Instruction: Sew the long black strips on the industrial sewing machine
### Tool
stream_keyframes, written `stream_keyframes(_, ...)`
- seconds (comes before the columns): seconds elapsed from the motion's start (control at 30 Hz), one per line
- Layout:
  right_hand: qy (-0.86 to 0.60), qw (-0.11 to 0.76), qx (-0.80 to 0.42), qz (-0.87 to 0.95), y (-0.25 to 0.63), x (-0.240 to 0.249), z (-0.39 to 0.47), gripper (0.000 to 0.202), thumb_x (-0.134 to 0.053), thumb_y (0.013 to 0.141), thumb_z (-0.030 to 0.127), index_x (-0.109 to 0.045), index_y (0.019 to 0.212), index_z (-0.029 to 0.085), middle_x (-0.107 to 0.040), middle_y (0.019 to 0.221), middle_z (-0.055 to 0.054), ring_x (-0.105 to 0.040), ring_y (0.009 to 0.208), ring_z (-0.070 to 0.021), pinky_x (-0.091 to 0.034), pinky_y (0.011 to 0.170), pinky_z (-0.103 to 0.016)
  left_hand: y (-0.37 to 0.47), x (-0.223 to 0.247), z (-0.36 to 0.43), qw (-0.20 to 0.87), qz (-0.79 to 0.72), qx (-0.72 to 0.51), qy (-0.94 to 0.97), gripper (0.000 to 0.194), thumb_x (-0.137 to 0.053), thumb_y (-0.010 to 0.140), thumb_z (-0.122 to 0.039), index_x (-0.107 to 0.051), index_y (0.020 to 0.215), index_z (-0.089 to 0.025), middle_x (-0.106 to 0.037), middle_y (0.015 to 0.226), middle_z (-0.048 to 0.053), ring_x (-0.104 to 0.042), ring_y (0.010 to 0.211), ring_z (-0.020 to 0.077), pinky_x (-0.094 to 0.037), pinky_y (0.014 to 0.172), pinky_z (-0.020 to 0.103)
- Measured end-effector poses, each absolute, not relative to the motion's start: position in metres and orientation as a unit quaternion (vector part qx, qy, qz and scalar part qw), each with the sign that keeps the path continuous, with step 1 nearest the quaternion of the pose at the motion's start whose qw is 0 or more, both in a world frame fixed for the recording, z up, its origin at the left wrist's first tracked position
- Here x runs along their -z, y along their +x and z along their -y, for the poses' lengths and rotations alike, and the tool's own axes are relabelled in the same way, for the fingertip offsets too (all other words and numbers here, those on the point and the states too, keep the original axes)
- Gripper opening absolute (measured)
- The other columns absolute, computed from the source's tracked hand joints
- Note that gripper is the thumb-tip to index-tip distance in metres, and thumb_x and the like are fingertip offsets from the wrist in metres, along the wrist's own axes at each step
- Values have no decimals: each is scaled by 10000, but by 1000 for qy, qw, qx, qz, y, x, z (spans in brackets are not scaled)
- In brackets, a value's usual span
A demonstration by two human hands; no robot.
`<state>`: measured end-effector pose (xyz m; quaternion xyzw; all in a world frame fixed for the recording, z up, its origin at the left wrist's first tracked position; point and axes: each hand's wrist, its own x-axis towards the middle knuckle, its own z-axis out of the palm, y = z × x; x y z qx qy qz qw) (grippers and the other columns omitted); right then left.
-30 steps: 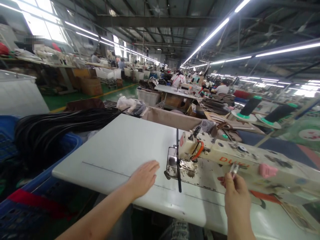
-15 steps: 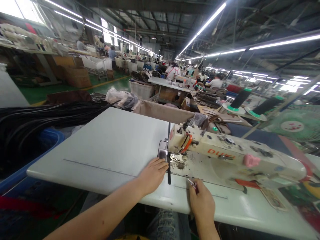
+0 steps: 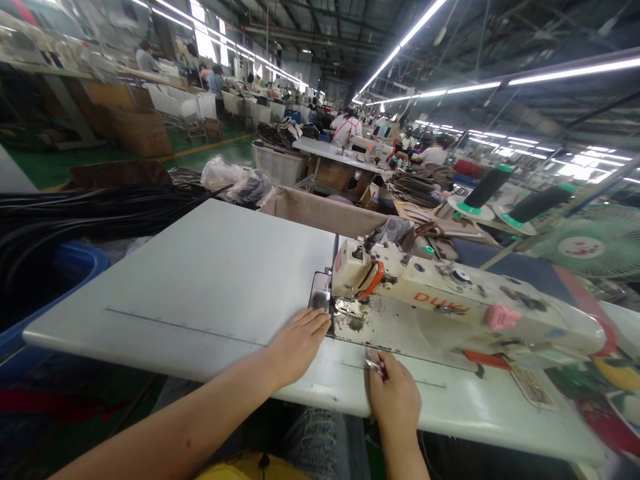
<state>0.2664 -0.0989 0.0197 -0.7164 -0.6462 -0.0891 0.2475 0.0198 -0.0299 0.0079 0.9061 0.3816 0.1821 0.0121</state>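
Note:
A sewing machine (image 3: pixel 410 287) with an orange brand mark stands on a pale worktable. My left hand (image 3: pixel 300 343) lies flat with fingers stretched out, its fingertips beside the needle plate (image 3: pixel 350 308). A narrow black strip (image 3: pixel 335 250) runs away behind the machine's head; its near part is hidden by the fingers and presser area. My right hand (image 3: pixel 395 393) rests near the table's front edge, closed around small thread snips (image 3: pixel 373 364) with metal blades and a reddish part. The blades point toward the needle area.
Long black strips (image 3: pixel 100 220) hang over a blue tub (image 3: pixel 83 267) on the left. Two black thread cones (image 3: pixel 487 190) and a green fan (image 3: pixel 585 247) stand at the right. A fabric-lined bin (image 3: pixel 320 210) borders the table's back; people sit at machines beyond.
The black strip has slid away from me past the needle, so its near end no longer shows in front. Both hands stay about where they were on the table; the view has shifted slightly.

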Motion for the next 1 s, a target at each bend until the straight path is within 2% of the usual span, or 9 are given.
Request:
stream_keyframes(0.2,-715,260,95,642,267,-17,98,469,-380,1007,521,-713,890,214,-680,671,-53,-610,659,-222,-363,631,-315,23,-12,25,25,-399,-169,901,470,-352,1017,-153,-486,1468,-139,-461,1588,99,-378,1498,237,-222,1247,410)
stream_keyframes(0.4,-714,247,98,648,264,-23,98,470,-385,1007,515,-702,843,210,-674,660,-55,-610,656,-217,-364,635,-313,24,-19,10,58,-420,-150,893,431,-363,1044,-240,-501,1447,-171,-491,1565,85,-374,1494,275,-252,1227,491)
stream_keyframes(0.7,-705,244,125,654,264,-21,99,408,-406,1005,456,-688,835,216,-641,632,-40,-592,630,-212,-349,618,-319,21,-25,-1,88,-420,-140,893,651,-479,848,-54,-460,1477,-222,-489,1554,91,-316,1510,317,-205,1233,593)
stream_keyframes(1.0,-714,236,127,647,264,-19,99,377,-419,982,432,-697,843,219,-649,649,-42,-595,649,-216,-346,625,-320,24,-30,-2,99,-431,-122,889,686,-443,831,-18,-464,1487,-216,-487,1558,92,-321,1507,319,-207,1230,623)
